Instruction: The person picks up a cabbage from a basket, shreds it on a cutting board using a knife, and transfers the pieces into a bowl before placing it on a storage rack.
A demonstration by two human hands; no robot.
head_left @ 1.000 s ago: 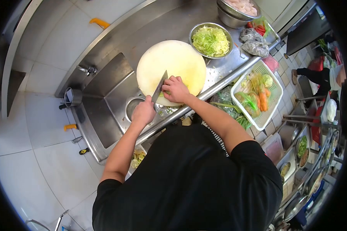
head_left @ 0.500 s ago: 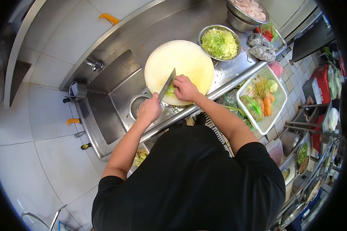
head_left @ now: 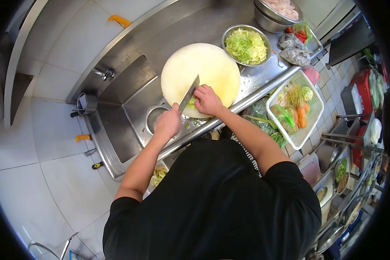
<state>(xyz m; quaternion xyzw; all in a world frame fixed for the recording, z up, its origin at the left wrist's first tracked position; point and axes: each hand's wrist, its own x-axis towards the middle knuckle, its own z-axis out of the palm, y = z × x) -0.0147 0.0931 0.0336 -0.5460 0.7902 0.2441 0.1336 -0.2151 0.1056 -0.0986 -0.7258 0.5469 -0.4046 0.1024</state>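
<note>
My left hand (head_left: 168, 121) is closed round the handle of a cleaver-like knife (head_left: 190, 94). Its broad blade points away from me over a round, pale yellow cutting board (head_left: 177, 65). Just right of the blade, my right hand (head_left: 208, 101) presses with curled fingers on a piece of green leafy vegetable (head_left: 192, 102), perhaps cabbage. The hand covers part of that piece. Beyond the board on the right stands a steel bowl (head_left: 224, 40) heaped with shredded pale-green cabbage (head_left: 247, 46).
The board lies across a steel sink counter, beside a sink basin (head_left: 112, 125) and a metal pot (head_left: 151, 117). A white basket (head_left: 305, 136) with carrots and bagged vegetables stands right. Bagged items (head_left: 295, 56) and a colander (head_left: 273, 15) of pale meat strips occupy the far right.
The view has shifted slightly. Both hands, the knife and the vegetable keep nearly the same positions on the board.
</note>
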